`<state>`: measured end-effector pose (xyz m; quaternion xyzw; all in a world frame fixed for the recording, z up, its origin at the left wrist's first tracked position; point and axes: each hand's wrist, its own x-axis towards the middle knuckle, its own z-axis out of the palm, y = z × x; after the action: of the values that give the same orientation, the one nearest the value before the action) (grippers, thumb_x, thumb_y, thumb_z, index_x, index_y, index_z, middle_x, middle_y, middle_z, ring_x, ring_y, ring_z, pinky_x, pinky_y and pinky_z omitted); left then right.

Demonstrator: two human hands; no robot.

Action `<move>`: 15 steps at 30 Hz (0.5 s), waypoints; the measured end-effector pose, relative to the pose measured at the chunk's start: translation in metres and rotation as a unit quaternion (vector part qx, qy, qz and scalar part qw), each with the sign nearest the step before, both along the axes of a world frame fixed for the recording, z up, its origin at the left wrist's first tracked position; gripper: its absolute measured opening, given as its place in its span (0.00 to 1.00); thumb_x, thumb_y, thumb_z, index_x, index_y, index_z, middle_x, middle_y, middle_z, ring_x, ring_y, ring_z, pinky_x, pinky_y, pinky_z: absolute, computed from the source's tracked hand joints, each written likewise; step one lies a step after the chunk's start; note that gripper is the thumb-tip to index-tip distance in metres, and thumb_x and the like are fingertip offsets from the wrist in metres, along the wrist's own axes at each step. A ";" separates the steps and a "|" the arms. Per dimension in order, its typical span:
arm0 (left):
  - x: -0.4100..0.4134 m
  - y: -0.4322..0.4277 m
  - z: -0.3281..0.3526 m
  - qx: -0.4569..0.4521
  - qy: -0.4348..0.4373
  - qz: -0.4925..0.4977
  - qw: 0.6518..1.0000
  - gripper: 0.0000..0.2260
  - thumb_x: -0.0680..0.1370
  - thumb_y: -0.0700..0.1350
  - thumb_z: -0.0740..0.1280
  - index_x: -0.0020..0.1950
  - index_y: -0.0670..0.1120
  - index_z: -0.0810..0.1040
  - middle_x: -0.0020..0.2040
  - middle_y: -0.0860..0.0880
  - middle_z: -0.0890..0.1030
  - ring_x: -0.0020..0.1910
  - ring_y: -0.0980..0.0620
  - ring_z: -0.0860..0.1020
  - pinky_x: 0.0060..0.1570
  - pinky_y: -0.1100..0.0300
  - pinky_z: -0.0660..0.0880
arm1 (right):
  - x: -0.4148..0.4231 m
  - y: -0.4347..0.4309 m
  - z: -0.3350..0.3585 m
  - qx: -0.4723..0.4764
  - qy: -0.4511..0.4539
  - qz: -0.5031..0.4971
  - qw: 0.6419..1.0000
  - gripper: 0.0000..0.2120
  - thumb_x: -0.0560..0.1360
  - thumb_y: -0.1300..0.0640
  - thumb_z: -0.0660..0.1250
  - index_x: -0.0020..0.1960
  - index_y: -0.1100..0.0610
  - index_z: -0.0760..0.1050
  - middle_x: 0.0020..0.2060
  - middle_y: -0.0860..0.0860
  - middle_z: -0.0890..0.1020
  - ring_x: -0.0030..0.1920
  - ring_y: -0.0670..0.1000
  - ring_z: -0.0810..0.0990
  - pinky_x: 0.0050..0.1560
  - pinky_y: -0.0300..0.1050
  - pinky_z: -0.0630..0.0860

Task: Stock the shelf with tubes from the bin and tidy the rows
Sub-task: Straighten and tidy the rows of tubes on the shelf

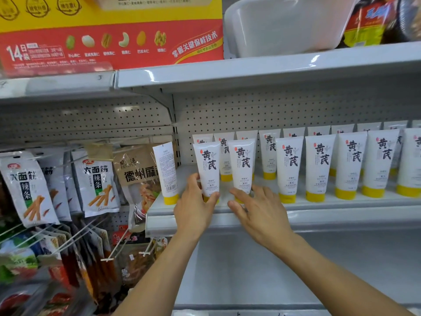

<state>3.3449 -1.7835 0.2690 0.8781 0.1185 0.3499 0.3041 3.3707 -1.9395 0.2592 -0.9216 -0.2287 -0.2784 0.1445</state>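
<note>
White tubes with yellow caps stand cap-down in rows on the grey shelf [319, 205]. My left hand [193, 206] grips the base of one front tube [208, 166], thumb and fingers around its cap. My right hand [257, 212] touches the base of the neighbouring tube [242, 165], fingers spread on its cap. At the shelf's left end another tube [165, 169] stands turned, showing its back label and barcode. More tubes [320, 169] fill the front row to the right, with a second row behind. No bin is in view.
Snack bags [29, 188] hang on pegs to the left of the shelf. On the shelf above sit a red and yellow carton [109, 30] and a white plastic tub [284, 23]. A pegboard back panel [250, 110] stands behind the tubes.
</note>
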 end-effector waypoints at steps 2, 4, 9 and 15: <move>0.000 -0.003 0.001 -0.001 0.000 -0.005 1.000 0.26 0.74 0.55 0.70 0.67 0.52 0.63 0.59 0.54 0.79 0.52 0.52 0.80 0.49 0.50 0.78 | -0.001 -0.003 0.001 0.018 0.004 0.012 1.000 0.26 0.75 0.38 0.49 0.62 0.45 0.78 0.47 0.56 0.81 0.48 0.59 0.78 0.46 0.51 0.75; 0.002 -0.007 0.001 -0.001 0.002 -0.011 1.000 0.27 0.73 0.55 0.71 0.67 0.52 0.63 0.59 0.54 0.80 0.51 0.52 0.80 0.49 0.49 0.78 | -0.003 -0.008 0.002 0.031 0.005 0.016 0.999 0.26 0.76 0.37 0.48 0.65 0.44 0.75 0.52 0.56 0.79 0.54 0.59 0.76 0.51 0.51 0.74; 0.005 -0.020 0.001 -0.003 0.006 -0.024 1.000 0.26 0.74 0.54 0.70 0.68 0.52 0.62 0.61 0.52 0.79 0.53 0.50 0.80 0.51 0.49 0.77 | -0.002 -0.019 0.004 0.021 0.041 0.019 0.999 0.21 0.80 0.40 0.51 0.71 0.41 0.66 0.60 0.54 0.74 0.62 0.56 0.70 0.58 0.48 0.69; 0.007 -0.028 0.001 -0.006 0.004 -0.033 0.999 0.26 0.74 0.53 0.70 0.67 0.51 0.62 0.59 0.52 0.80 0.52 0.49 0.80 0.50 0.49 0.77 | 0.001 -0.029 0.006 0.029 0.058 0.033 0.997 0.20 0.80 0.42 0.53 0.71 0.41 0.65 0.60 0.54 0.73 0.63 0.55 0.70 0.57 0.47 0.70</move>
<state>3.3520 -1.8115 0.2698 0.8812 0.0926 0.3355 0.3201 3.3712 -1.9689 0.2653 -0.9238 -0.2419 -0.2256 0.1930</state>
